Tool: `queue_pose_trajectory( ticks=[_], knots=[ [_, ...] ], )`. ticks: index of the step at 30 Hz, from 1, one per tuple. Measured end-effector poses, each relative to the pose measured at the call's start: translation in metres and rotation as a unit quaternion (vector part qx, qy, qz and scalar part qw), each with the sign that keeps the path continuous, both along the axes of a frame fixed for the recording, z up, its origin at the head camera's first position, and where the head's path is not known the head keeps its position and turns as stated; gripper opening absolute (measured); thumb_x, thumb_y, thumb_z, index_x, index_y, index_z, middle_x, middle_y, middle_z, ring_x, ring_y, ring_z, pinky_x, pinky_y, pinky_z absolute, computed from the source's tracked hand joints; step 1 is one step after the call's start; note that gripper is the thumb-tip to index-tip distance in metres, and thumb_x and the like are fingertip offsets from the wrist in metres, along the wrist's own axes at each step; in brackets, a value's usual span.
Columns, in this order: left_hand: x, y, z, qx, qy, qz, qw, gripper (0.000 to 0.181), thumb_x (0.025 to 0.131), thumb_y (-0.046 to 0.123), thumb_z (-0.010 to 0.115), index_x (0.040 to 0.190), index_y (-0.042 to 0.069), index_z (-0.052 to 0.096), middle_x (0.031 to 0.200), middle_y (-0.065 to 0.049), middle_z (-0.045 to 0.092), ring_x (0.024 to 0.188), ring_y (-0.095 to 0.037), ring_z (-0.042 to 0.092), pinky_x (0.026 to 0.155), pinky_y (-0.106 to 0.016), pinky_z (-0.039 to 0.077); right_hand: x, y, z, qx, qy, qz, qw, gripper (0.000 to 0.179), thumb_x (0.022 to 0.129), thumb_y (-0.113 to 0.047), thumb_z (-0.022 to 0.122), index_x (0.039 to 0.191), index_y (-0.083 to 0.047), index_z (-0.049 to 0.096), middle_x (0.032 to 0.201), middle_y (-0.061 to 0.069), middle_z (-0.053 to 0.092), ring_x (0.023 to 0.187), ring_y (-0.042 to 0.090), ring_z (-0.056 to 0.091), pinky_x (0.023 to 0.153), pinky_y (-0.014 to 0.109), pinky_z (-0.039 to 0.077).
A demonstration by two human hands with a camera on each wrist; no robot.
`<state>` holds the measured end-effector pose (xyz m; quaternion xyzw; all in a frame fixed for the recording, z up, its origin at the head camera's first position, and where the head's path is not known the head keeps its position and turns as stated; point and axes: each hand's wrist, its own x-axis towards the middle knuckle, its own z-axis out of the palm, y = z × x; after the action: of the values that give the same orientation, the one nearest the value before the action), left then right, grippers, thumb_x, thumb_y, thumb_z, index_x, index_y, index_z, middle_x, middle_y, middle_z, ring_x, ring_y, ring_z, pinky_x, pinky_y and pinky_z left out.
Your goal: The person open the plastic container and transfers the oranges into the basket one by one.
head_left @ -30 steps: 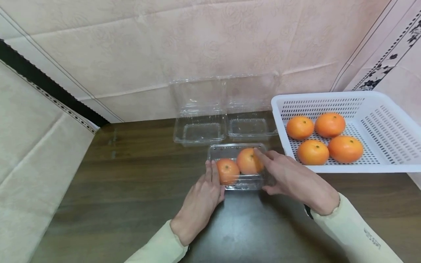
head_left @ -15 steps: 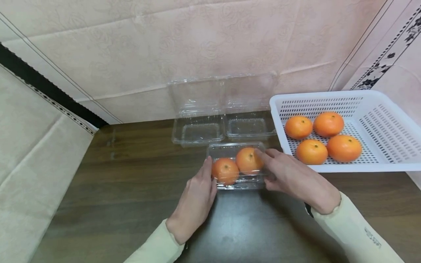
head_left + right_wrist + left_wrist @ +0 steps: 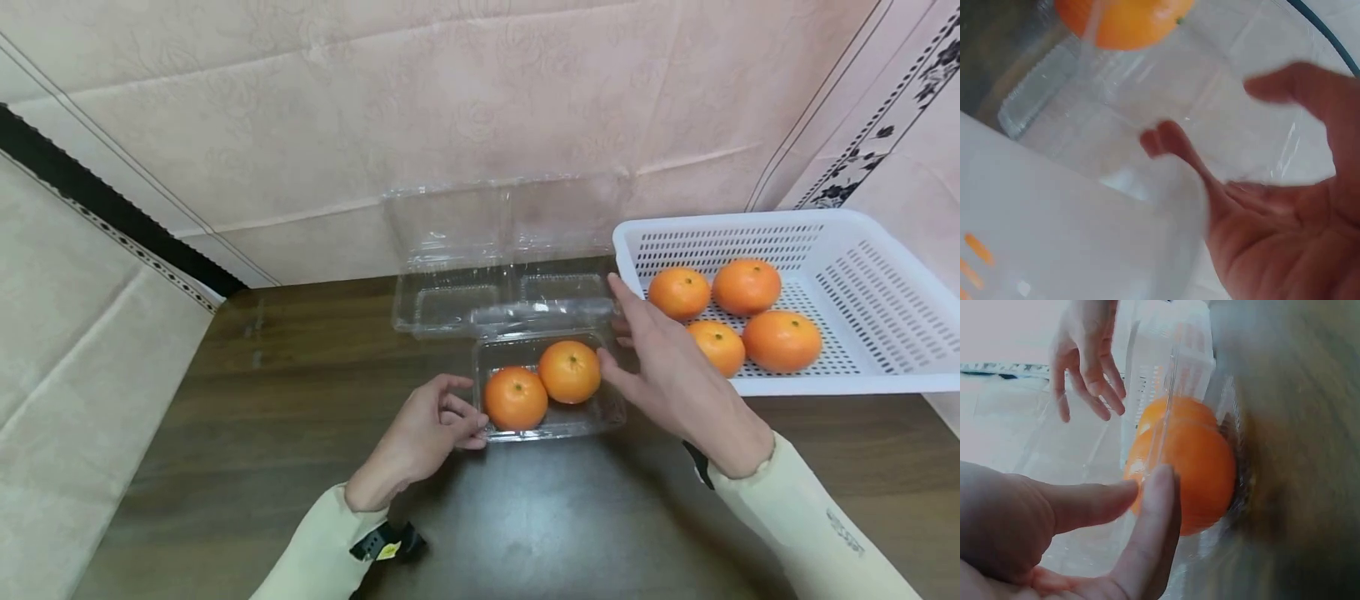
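Observation:
A clear plastic clamshell box [image 3: 555, 431] lies on the dark wooden table with two mandarins inside, the left mandarin [image 3: 515, 398] a little nearer than the right mandarin [image 3: 570, 372]. Its lid [image 3: 543, 313] is raised and tips back toward the far side. My left hand [image 3: 431, 429] pinches the box's rim at the near left corner; in the left wrist view the thumb [image 3: 1094, 503] and forefinger meet at that rim. Fingers spread, my right hand [image 3: 667, 367] is beside the lid's right end, its thumb near the right mandarin.
A white perforated basket [image 3: 885, 383] with several mandarins [image 3: 782, 342] stands at the right, its near left corner partly behind my right hand. Two more clear boxes [image 3: 450, 308] stand with lids up against the cloth-covered wall [image 3: 480, 100] at the back.
The lid has gone from lying over the mandarins to standing raised. My left hand has shifted to the near left corner, and my right hand has moved up and away from the box's side.

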<state>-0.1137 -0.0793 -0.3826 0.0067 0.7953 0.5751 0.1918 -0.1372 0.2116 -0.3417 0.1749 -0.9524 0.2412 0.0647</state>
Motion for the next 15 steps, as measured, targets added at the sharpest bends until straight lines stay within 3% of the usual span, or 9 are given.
queue_pose_trajectory(
  ticks=[3,8,11,15],
  knots=[
    [-0.002,-0.002,-0.002,0.038,-0.034,-0.003,0.9987,0.052,0.093,0.0,0.071,0.14,-0.002,0.049,0.102,-0.017,0.066,0.082,-0.021,0.075,0.085,-0.04,0.066,-0.003,-0.001,-0.003,-0.025,0.003,-0.014,0.9996,0.103,0.091,-0.018,0.074,0.165,-0.016,0.001,0.14,0.022,0.057,0.116,0.037,0.067,0.095,0.055,0.06],
    [-0.004,-0.003,-0.004,0.061,-0.059,0.0,0.9964,0.051,0.093,-0.001,0.071,0.139,0.001,0.05,0.105,-0.017,0.064,0.083,-0.019,0.075,0.087,-0.042,0.065,-0.009,-0.002,-0.006,-0.059,-0.015,-0.021,0.9979,0.115,0.091,-0.017,0.073,0.162,-0.027,-0.017,0.148,0.023,0.05,0.124,0.04,0.063,0.095,0.057,0.06],
    [-0.004,-0.002,-0.005,0.065,-0.066,0.004,0.9957,0.05,0.093,-0.001,0.071,0.138,0.001,0.05,0.105,-0.016,0.063,0.083,-0.019,0.075,0.086,-0.04,0.066,-0.011,-0.002,-0.008,-0.065,-0.024,-0.018,0.9974,0.11,0.091,-0.018,0.073,0.164,-0.027,-0.008,0.147,0.021,0.051,0.125,0.037,0.062,0.096,0.055,0.06],
    [-0.004,-0.001,-0.005,0.073,-0.076,0.002,0.9944,0.049,0.093,-0.002,0.07,0.138,0.0,0.049,0.105,-0.016,0.064,0.083,-0.018,0.074,0.085,-0.038,0.066,-0.011,-0.001,-0.009,-0.036,-0.02,-0.006,0.9991,0.093,0.091,-0.019,0.074,0.164,-0.016,0.016,0.138,0.018,0.057,0.114,0.033,0.065,0.093,0.052,0.062]
  ],
)
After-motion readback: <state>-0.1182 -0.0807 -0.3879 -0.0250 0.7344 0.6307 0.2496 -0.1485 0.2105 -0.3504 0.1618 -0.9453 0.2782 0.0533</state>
